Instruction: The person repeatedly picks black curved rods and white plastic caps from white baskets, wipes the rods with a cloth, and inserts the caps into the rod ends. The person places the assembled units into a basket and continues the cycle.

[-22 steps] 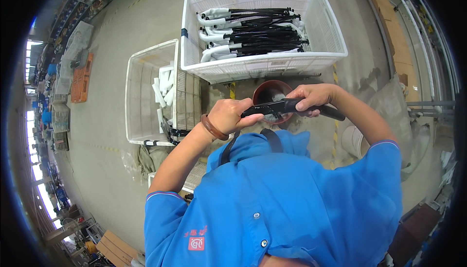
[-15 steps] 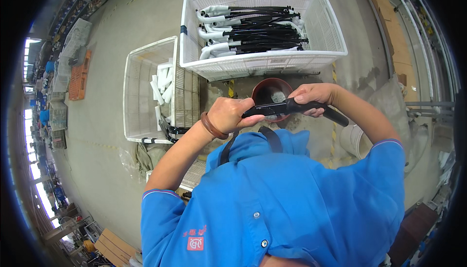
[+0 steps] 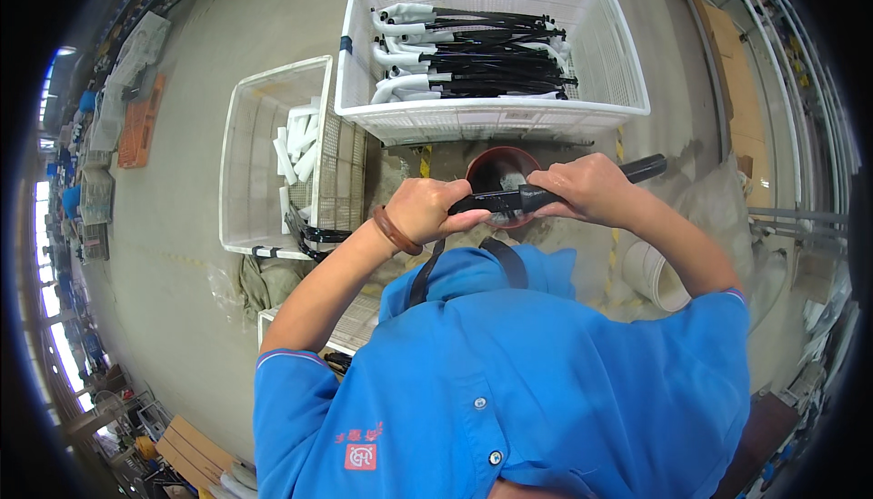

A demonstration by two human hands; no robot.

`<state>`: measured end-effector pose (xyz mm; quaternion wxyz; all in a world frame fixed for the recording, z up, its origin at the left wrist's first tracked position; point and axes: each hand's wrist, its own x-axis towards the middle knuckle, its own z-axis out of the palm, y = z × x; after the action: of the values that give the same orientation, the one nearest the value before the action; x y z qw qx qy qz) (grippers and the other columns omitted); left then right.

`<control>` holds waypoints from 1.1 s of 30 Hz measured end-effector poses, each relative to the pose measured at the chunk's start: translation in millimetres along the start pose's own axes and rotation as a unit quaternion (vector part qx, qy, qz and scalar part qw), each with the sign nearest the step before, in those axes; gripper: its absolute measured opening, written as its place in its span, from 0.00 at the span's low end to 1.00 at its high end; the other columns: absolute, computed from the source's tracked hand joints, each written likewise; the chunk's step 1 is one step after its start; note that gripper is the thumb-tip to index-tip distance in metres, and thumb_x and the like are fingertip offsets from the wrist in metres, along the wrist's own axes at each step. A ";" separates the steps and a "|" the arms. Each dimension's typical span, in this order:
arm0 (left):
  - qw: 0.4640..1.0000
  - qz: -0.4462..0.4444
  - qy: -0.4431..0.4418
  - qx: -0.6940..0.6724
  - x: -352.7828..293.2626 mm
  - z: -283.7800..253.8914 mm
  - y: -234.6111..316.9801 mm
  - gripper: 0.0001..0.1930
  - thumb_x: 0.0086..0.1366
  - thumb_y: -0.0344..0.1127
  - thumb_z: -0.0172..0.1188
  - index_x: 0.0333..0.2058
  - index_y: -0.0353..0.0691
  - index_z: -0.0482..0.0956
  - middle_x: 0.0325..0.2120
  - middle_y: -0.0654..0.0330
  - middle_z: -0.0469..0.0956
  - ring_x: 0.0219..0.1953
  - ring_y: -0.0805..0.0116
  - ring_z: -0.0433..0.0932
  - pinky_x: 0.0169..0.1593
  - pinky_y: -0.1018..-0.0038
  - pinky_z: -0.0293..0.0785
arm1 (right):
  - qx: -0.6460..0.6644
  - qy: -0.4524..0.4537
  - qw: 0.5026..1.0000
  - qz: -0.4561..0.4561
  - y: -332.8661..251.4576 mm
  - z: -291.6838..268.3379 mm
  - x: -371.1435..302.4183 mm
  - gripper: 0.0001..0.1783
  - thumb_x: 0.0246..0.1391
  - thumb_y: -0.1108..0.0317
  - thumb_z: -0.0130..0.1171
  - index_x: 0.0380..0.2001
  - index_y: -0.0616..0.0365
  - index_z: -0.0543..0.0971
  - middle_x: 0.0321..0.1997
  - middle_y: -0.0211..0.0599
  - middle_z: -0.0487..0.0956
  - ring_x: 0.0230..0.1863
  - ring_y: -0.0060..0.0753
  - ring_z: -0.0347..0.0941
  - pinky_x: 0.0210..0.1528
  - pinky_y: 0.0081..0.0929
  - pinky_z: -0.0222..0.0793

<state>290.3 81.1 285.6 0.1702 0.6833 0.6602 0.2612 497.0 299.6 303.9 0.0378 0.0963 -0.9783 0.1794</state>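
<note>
My left hand [image 3: 420, 210] is closed around a glossy black tube [image 3: 489, 202], held crosswise in front of my chest. My right hand [image 3: 587, 190] is wrapped round a black sleeve-like grip [image 3: 647, 168] on the tube's right part. The grip's rounded end sticks out past my right hand, pointing up and to the right. Just below the held tube stands a reddish-brown bucket [image 3: 472, 172], partly covered by my hands, with something whitish inside. My right palm hides how far the sleeve sits on the tube.
A large white crate [image 3: 491, 115] ahead holds several black tubes with white-wrapped ends. Left of it, a smaller white crate [image 3: 238, 163] contains white sleeves [image 3: 298, 146] and black bent tubes [image 3: 314, 237]. A white bucket [image 3: 655, 276] is near my right elbow.
The grip's free end has swung from pointing down-right to pointing up-right as my right hand turned. My left hand keeps its hold on the tube.
</note>
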 end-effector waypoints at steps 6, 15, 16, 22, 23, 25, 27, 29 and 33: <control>1.000 -0.011 0.000 -0.022 7.0 15.1 -3.2 0.24 0.60 0.56 0.62 0.26 0.38 0.71 0.16 0.49 0.74 0.22 0.43 0.75 0.25 0.55 0.69 | -0.038 -0.009 0.999 0.008 -4.1 16.6 14.8 0.21 0.53 0.48 0.60 0.38 0.54 0.74 0.26 0.33 0.75 0.26 0.38 0.77 0.24 0.34 0.70; 0.984 -0.024 0.103 -0.142 25.6 1.8 -24.2 0.27 0.54 0.55 0.69 0.40 0.37 0.77 0.27 0.51 0.81 0.30 0.49 0.80 0.34 0.64 0.75 | 0.037 0.070 0.994 0.072 -1.2 16.0 70.7 0.20 0.35 0.65 0.67 0.35 0.53 0.73 0.31 0.38 0.77 0.37 0.48 0.77 0.33 0.43 0.72; 0.974 -0.034 0.119 -0.188 17.9 -7.8 -30.5 0.25 0.52 0.50 0.72 0.41 0.39 0.77 0.30 0.55 0.81 0.31 0.56 0.80 0.36 0.69 0.74 | 0.064 0.073 0.993 0.072 4.5 -3.9 64.8 0.19 0.34 0.67 0.67 0.34 0.56 0.74 0.32 0.42 0.77 0.36 0.51 0.76 0.33 0.42 0.71; 0.923 -0.113 0.017 -0.367 -21.6 -47.7 -15.8 0.11 0.60 0.33 0.66 0.38 0.37 0.74 0.26 0.63 0.76 0.25 0.78 0.74 0.29 0.77 0.71 | 0.196 0.169 0.954 0.154 36.0 -107.9 34.1 0.13 0.46 0.75 0.68 0.32 0.61 0.74 0.26 0.28 0.71 0.29 0.22 0.67 0.36 0.21 0.64; 0.909 -0.134 -0.008 -0.394 -25.7 -56.2 -7.9 0.12 0.60 0.33 0.67 0.37 0.38 0.73 0.25 0.63 0.75 0.21 0.80 0.73 0.25 0.79 0.69 | 0.212 0.140 0.946 0.203 39.7 -113.5 34.0 0.13 0.47 0.74 0.69 0.33 0.59 0.74 0.27 0.26 0.71 0.29 0.21 0.66 0.36 0.20 0.63; 0.911 -0.100 0.037 -0.399 -33.7 -65.5 15.2 0.14 0.58 0.34 0.68 0.37 0.40 0.72 0.20 0.67 0.72 0.17 0.81 0.71 0.19 0.81 0.65 | 0.268 0.205 0.920 0.198 44.7 -107.0 40.6 0.15 0.46 0.73 0.71 0.33 0.57 0.74 0.26 0.22 0.69 0.29 0.17 0.63 0.34 0.17 0.61; 0.862 -0.210 0.038 -0.460 -43.3 -68.9 38.0 0.11 0.60 0.34 0.66 0.36 0.39 0.74 0.22 0.68 0.72 0.23 0.82 0.69 0.27 0.81 0.65 | 0.204 0.233 0.932 0.187 44.7 -93.1 47.8 0.17 0.48 0.69 0.71 0.38 0.59 0.75 0.29 0.26 0.73 0.29 0.20 0.63 0.34 0.20 0.64; 0.804 -0.290 0.065 -0.515 -49.9 -62.5 56.7 0.09 0.61 0.34 0.65 0.35 0.39 0.75 0.22 0.70 0.71 0.24 0.84 0.67 0.28 0.83 0.63 | 0.155 0.238 0.948 0.145 41.8 -80.4 57.0 0.18 0.49 0.67 0.70 0.40 0.60 0.75 0.28 0.38 0.74 0.28 0.33 0.71 0.35 0.27 0.69; 0.789 -0.362 0.114 -0.483 -52.4 -34.2 88.7 0.10 0.62 0.34 0.65 0.37 0.38 0.75 0.21 0.69 0.72 0.23 0.84 0.68 0.27 0.82 0.65 | 0.147 0.090 0.980 0.099 44.9 -93.7 94.4 0.16 0.48 0.66 0.68 0.34 0.60 0.73 0.26 0.48 0.75 0.28 0.51 0.71 0.32 0.35 0.68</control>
<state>343.0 19.1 357.4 0.4834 0.1883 0.6617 0.5413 399.3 357.9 386.1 0.0933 -0.0127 -0.9386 0.3319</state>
